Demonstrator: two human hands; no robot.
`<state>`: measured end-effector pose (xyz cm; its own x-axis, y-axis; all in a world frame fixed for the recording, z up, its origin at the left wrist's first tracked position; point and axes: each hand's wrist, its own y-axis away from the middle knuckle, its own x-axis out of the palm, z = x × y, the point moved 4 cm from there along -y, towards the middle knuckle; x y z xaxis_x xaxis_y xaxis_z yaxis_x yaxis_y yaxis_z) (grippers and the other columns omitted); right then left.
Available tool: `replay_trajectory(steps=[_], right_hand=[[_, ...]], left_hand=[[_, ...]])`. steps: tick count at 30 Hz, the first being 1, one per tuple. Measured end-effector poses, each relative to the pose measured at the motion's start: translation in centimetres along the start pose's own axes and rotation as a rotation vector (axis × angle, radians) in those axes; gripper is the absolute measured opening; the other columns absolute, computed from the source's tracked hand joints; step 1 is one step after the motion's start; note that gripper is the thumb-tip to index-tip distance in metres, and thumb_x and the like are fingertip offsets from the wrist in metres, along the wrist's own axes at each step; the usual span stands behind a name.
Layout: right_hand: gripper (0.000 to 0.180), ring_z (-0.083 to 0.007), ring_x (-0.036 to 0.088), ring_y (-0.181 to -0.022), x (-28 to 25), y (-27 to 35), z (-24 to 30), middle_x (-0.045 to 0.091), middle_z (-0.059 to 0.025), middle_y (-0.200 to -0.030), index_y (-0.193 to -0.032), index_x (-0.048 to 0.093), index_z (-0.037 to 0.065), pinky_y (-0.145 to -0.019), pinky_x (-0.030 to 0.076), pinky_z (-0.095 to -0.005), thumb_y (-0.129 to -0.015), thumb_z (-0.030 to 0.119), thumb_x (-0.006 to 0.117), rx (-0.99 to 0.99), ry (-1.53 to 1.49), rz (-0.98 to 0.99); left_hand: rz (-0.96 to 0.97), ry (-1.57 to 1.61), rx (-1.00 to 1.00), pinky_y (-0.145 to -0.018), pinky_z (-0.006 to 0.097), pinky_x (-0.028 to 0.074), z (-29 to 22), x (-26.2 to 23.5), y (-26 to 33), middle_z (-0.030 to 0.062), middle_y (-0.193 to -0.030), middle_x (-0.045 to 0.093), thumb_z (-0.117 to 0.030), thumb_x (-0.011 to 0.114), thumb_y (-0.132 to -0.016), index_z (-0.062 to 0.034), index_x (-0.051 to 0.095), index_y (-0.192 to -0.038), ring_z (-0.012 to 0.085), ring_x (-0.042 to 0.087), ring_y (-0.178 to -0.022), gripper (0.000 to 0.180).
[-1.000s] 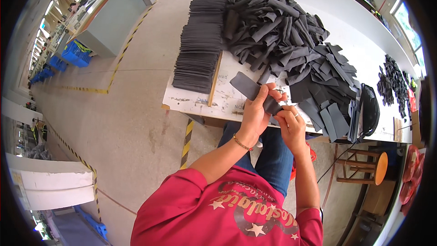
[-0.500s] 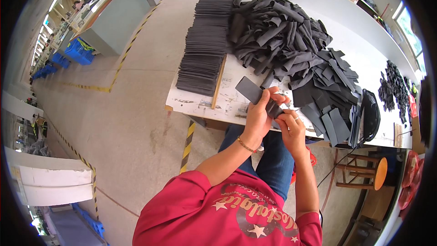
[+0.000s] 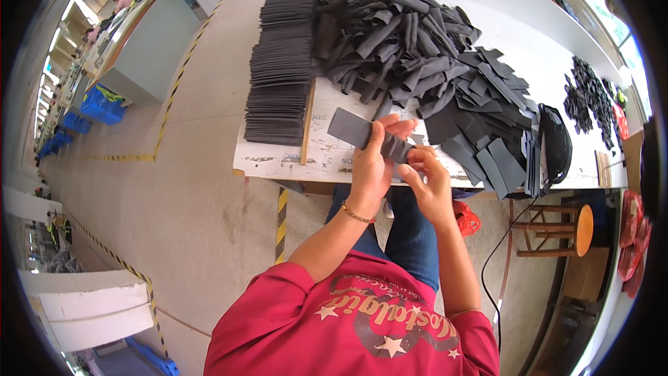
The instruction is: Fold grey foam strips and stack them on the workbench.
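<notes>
My left hand (image 3: 371, 171) is closed around a dark grey, flat fabric strip (image 3: 348, 128) just above the table's front edge. One flat end sticks out to the left past my thumb; the other part looks bent or rippled between my two hands. At that rippled right end is my right hand (image 3: 434, 186), its curled fingertips against the strip and its thumb lower and a little apart. Beyond my hands lies a big heap of curled dark strips (image 3: 396, 35). Flat dark pieces (image 3: 504, 167) are spread to the right of it.
A long row of tightly stacked dark pieces (image 3: 282, 56) runs along the left of the white table (image 3: 334, 160), beside a thin wooden strip (image 3: 307, 122). A black bag (image 3: 557, 143) stands at the right. A wooden stool (image 3: 583, 230) and a cable (image 3: 485, 271) are below.
The view has shifted, so the table sits further left in the picture. My right thumb has moved away from the strip's end; my left hand still holds the strip.
</notes>
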<state>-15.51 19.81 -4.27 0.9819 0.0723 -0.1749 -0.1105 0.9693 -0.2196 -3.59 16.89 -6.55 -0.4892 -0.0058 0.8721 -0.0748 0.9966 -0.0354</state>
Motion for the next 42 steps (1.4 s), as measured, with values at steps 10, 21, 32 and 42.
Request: replay_trajectory(steps=[10,21,32,42], right_hand=[[0.013,-0.0077,0.052,-0.076,0.2,-0.1,-0.1,0.058,0.0011,-0.088,-0.092,0.061,0.002,-0.071,0.047,-0.0245,-0.094,0.015,0.063,0.458,-0.666,-0.219],[0.01,-0.0173,0.054,-0.069,-1.6,0.2,-1.3,0.059,-0.0083,-0.077,-0.084,0.06,-0.001,-0.065,0.043,-0.028,-0.088,0.005,0.067,-0.166,0.185,-0.312],[0.018,-0.0178,0.057,-0.059,-7.4,-3.3,-11.1,0.065,-0.0125,-0.07,-0.087,0.07,-0.002,-0.058,0.045,-0.0332,-0.084,0.016,0.071,0.199,0.428,-0.326],[0.036,-0.0307,0.061,-0.084,-4.6,-3.4,-9.8,0.063,-0.0122,-0.101,-0.108,0.064,0.006,-0.075,0.049,-0.0392,-0.078,0.02,0.076,0.226,0.65,-0.199]], left_hand=[[0.175,-0.094,0.072,-0.113,0.045,0.033,-1.0,0.1,-0.7,0.0179,-0.122,0.063,-0.036,0.048,-0.1,-0.0032,0.055,-0.121,0.032,0.047,-0.13,0.039],[-0.217,0.043,-0.016,-0.092,0.043,0.054,-1.9,-3.5,-1.7,0.0164,-0.101,0.068,-0.025,0.055,-0.1,0.0021,0.057,-0.11,0.0297,0.066,-0.098,0.029],[-0.062,-0.732,0.034,-0.094,0.037,0.052,-6.6,-9.8,-5.7,0.0182,-0.112,0.066,-0.026,0.064,-0.094,0.0046,0.052,-0.126,0.0244,0.065,-0.103,0.046],[0.513,-1.725,0.225,-0.102,0.041,0.04,-2.1,-9.5,-0.1,0.0118,-0.123,0.054,-0.021,0.083,-0.068,-0.0083,0.051,-0.132,0.0302,0.05,-0.118,0.072]])
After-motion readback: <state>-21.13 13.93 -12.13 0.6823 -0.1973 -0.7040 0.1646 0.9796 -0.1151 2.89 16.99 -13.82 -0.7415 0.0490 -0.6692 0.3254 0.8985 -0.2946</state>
